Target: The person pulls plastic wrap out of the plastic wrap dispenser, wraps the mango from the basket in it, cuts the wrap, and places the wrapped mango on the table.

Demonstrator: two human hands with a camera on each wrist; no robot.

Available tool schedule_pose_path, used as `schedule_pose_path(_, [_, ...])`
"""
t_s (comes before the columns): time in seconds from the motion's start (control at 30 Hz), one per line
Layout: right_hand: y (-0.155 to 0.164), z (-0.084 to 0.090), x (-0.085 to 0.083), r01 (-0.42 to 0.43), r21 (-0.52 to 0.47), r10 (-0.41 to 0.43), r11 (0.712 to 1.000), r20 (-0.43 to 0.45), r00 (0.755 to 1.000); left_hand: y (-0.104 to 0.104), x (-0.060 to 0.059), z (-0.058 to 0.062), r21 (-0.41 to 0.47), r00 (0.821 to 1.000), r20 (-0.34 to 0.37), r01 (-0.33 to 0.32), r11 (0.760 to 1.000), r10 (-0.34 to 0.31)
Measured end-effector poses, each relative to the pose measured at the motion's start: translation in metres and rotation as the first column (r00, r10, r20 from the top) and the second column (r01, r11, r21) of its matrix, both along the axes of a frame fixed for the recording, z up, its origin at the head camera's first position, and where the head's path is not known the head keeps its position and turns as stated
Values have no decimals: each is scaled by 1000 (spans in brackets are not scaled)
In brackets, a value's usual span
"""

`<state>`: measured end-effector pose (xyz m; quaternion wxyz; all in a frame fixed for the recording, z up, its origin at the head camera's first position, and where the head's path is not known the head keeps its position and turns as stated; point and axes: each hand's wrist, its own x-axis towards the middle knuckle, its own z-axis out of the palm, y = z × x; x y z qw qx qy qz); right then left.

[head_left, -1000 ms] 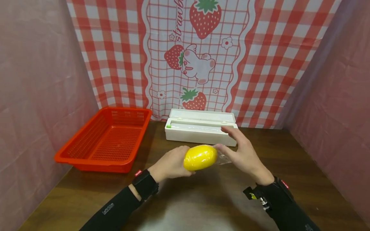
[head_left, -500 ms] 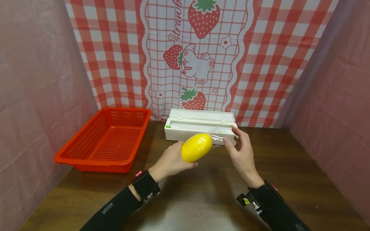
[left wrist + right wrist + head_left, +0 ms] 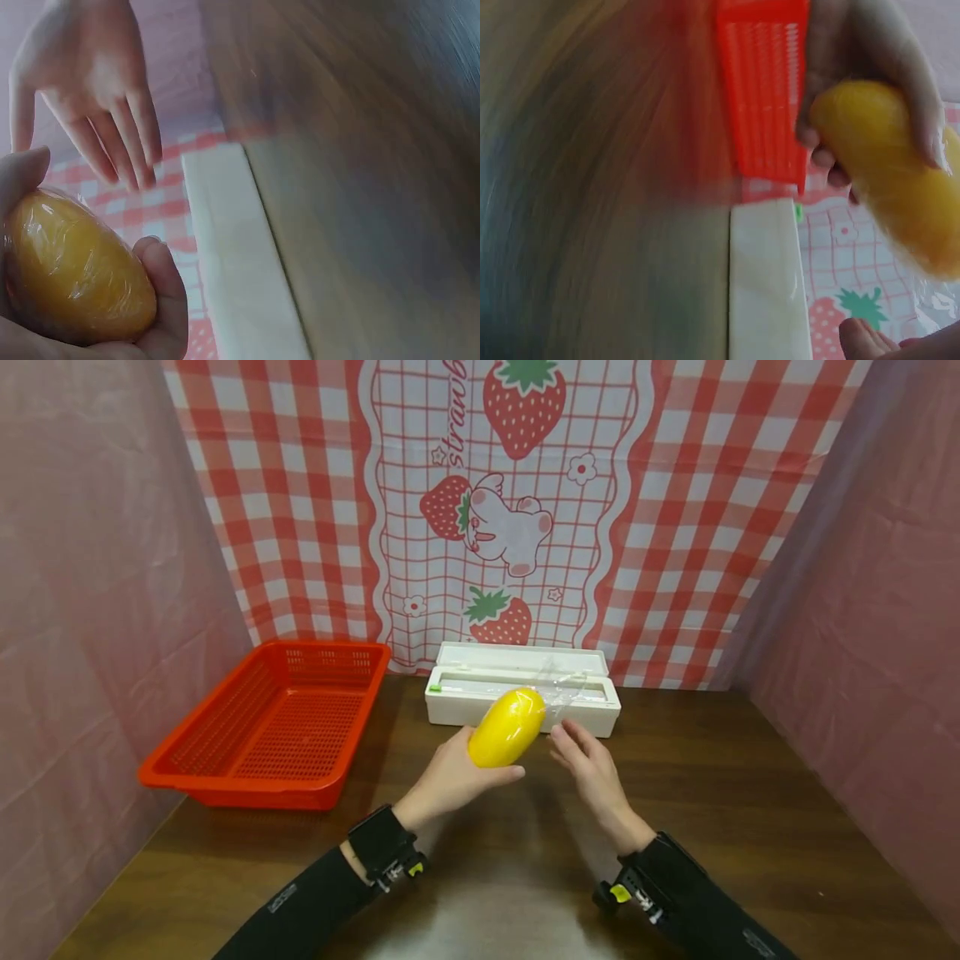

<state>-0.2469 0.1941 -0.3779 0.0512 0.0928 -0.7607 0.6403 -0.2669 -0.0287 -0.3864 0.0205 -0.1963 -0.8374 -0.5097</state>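
Observation:
My left hand [image 3: 453, 777] grips a smooth yellow mango-shaped fruit [image 3: 507, 727], tilted up to the right; its exact kind is unclear. Shiny cling film [image 3: 75, 259] covers the fruit in the left wrist view. A loose tail of film [image 3: 561, 689] sticks out past its upper right end, in front of the box. My right hand [image 3: 596, 777] is just right of the fruit, fingers extended and apart from it. In the left wrist view that right hand [image 3: 97, 90] shows its palm with nothing in it. Only its fingertips [image 3: 859, 341] enter the right wrist view.
Behind the hands a white cling film box [image 3: 517, 714] stands with its lid raised against the checked strawberry cloth [image 3: 300, 510]. An orange-red plastic basket [image 3: 300, 793] sits at the left on the brown wooden table [image 3: 750, 793]. Pink cloth walls flank both sides.
The left hand has tipped the fruit more upright and raised it slightly. My right hand has moved left, closer to the fruit and below the loose film, which now points up.

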Motion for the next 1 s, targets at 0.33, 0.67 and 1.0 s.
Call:
schedule_pose_path(0.33, [-10, 1, -4, -236, -360, 260, 903, 20, 965, 7, 5, -5, 65, 989, 104, 102, 993, -109])
schedule_pose_path(0.67, [-8, 4, -6, -171, -422, 226, 890, 83, 971, 13, 12, -12, 14, 980, 136, 147, 989, -148])
schedule_pose_path(1.0, [-5, 9, -3, -121, -467, 200, 876, 122, 972, 19, 19, -6, -113, 988, 49, 149, 982, -144])
